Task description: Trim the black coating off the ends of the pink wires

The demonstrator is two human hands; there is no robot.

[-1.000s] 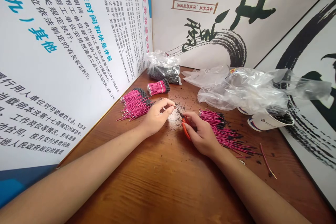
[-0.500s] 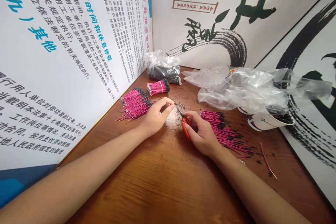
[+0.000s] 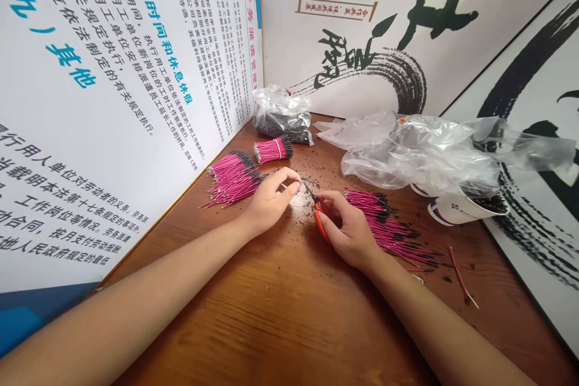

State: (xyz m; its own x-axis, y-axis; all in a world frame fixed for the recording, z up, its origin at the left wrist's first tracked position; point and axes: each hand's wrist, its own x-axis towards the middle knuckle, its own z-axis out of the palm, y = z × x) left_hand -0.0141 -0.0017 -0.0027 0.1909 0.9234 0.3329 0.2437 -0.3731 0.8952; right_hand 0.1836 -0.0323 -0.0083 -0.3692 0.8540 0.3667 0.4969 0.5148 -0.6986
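Note:
My right hand (image 3: 347, 226) is wrapped round the red handles of a pair of scissors (image 3: 321, 222), whose dark blades point up and left toward my left fingertips. My left hand (image 3: 274, 198) is closed in a pinch, thumb against fingers; what it holds is too small to make out. Left of it lies a loose pile of pink wires (image 3: 233, 180) with black ends. Behind that sits a bundle of pink wires (image 3: 272, 149) tied with a white band. Beside my right hand spreads another pile of pink wires (image 3: 389, 229).
Tiny black bits (image 3: 307, 190) are scattered on the wooden table (image 3: 253, 313). At the back stand a bag of black pieces (image 3: 283, 120) and crumpled clear plastic bags (image 3: 420, 154). A white paper cup (image 3: 461, 210) lies tipped at right, near a single wire (image 3: 462, 277). Printed panels enclose the table.

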